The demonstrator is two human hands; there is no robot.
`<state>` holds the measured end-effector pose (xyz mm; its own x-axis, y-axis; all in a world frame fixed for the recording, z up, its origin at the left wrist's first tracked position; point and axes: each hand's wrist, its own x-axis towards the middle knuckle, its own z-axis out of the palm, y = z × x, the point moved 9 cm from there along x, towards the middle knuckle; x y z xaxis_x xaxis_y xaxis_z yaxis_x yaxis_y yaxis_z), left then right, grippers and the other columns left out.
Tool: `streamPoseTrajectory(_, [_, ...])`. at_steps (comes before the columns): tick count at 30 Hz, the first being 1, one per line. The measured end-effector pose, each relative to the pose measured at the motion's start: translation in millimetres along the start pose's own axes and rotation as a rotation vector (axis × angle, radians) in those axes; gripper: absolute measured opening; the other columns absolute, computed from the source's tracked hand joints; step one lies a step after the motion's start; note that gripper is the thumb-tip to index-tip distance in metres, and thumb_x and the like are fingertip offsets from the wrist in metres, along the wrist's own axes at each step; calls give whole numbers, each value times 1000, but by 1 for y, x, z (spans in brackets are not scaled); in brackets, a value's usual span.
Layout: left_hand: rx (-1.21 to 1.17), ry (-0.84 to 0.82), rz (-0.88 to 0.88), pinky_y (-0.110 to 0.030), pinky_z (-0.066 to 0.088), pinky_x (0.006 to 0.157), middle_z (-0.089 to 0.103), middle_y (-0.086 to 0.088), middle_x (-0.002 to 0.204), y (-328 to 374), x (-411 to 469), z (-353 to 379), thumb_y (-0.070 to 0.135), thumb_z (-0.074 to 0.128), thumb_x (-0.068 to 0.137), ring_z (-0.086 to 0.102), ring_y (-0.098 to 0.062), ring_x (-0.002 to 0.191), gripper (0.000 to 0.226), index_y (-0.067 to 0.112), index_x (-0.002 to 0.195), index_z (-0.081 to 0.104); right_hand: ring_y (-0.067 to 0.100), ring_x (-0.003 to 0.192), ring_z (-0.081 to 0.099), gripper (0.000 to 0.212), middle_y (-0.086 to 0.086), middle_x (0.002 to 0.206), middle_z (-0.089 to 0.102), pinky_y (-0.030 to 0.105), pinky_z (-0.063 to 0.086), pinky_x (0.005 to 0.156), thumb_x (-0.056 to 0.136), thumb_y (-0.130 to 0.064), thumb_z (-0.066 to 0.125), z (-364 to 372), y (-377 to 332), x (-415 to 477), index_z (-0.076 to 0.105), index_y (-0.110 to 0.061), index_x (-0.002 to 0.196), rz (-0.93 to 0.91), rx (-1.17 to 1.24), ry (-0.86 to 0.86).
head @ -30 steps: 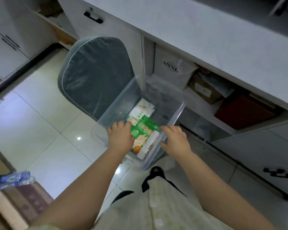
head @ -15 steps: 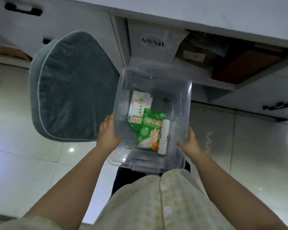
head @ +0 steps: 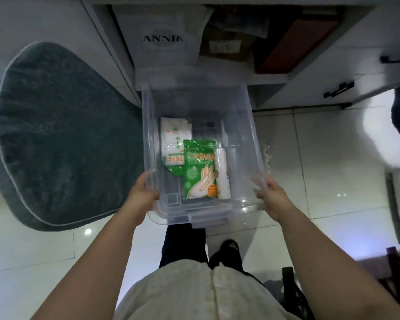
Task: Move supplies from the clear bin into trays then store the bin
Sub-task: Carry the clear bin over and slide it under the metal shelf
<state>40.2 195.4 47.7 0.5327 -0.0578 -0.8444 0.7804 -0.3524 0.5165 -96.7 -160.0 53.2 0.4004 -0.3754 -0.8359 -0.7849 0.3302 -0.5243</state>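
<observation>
I hold a clear plastic bin (head: 195, 98) in front of me above the floor. My left hand (head: 143, 192) grips its left rim near the front corner. My right hand (head: 271, 197) grips the right rim at the opposite corner. Inside lie a green pack of disposable gloves (head: 200, 172), a white and green packet (head: 174, 142) behind it, and a white roll (head: 222, 174) along the green pack's right side. The bin's far end points toward an open shelf under the counter.
A dark green padded chair seat (head: 60, 135) stands close on the left. The shelf ahead holds a white ANNIE bag (head: 163, 38), a cardboard box (head: 226, 47) and a red-brown box (head: 296, 42). White cabinet doors with black handles (head: 338, 90) are on the right. The floor is glossy tile.
The bin has come out from the shelf and closer to my body. My hands moved from its near wall to its two side rims, and my view tilted further down.
</observation>
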Motion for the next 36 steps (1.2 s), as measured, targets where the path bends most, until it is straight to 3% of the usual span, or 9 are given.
streamPoseTrajectory(5, [17, -182, 60, -40, 59, 59, 68, -14, 99, 73, -26, 63, -14, 52, 82, 71, -28, 78, 51, 19, 120, 55, 14, 113, 58, 88, -17, 120, 60, 50, 56, 76, 76, 26, 28, -62, -7, -55, 51, -43, 126, -123, 462, 8])
streamPoseTrajectory(11, [173, -461, 287, -33, 58, 62, 69, -6, 109, 159, -78, 221, -7, 65, 78, 71, -20, 85, 60, 35, 121, 60, 21, 127, 44, 90, -12, 141, 46, 70, 38, 89, 77, 25, 22, -200, 13, -117, 36, -37, 142, -265, 787, 254])
streamPoseTrajectory(14, [210, -658, 406, -46, 59, 71, 58, 4, 123, 192, -126, 329, -17, 55, 71, 66, -25, 102, 91, 51, 131, 45, 23, 129, 44, 86, -10, 138, 47, 68, 30, 101, 79, 24, 23, -286, 19, -144, 38, -34, 141, -358, 923, 389])
streamPoseTrajectory(17, [176, -739, 521, -39, 59, 70, 56, 2, 131, 218, -178, 434, -21, 50, 74, 64, -23, 108, 91, 42, 139, 40, 22, 128, 46, 83, -10, 135, 51, 56, 30, 107, 80, 22, 24, -377, 25, -170, 37, -32, 141, -443, 990, 530])
streamPoseTrajectory(20, [111, -822, 550, -36, 57, 65, 57, -11, 132, 230, -221, 533, -24, 51, 70, 63, -32, 109, 87, 29, 138, 46, 19, 120, 53, 74, -12, 131, 57, 50, 38, 101, 83, 19, 32, -470, 30, -190, 50, -37, 127, -548, 1063, 636])
streamPoseTrajectory(23, [38, -839, 586, -41, 57, 65, 61, -14, 127, 232, -258, 619, -16, 59, 58, 65, -37, 104, 85, 28, 130, 55, 13, 111, 60, 61, -9, 125, 63, 42, 52, 77, 83, 14, 49, -557, 35, -199, 62, -38, 111, -682, 1178, 762])
streamPoseTrajectory(29, [-27, -743, 592, -45, 58, 60, 67, -6, 114, 249, -295, 746, -20, 56, 77, 71, -30, 87, 77, 40, 125, 55, 11, 105, 57, 73, -23, 131, 54, 34, 46, 66, 78, 9, 54, -683, 3, -184, 51, -51, 120, -722, 1115, 775])
streamPoseTrajectory(32, [20, -789, 626, -57, 54, 76, 66, -14, 120, 282, -306, 803, -12, 58, 83, 66, -42, 95, 69, 34, 134, 51, 23, 87, 58, 71, -10, 126, 57, 26, 42, 49, 75, 7, 51, -744, -25, -163, 50, -46, 122, -676, 1091, 819])
streamPoseTrajectory(36, [65, -779, 609, -60, 50, 75, 62, -17, 123, 336, -294, 879, -12, 53, 85, 63, -48, 89, 71, 35, 137, 48, 21, 67, 54, 65, 5, 110, 61, 26, 36, 44, 73, 7, 48, -816, -78, -114, 51, -34, 124, -659, 1027, 818])
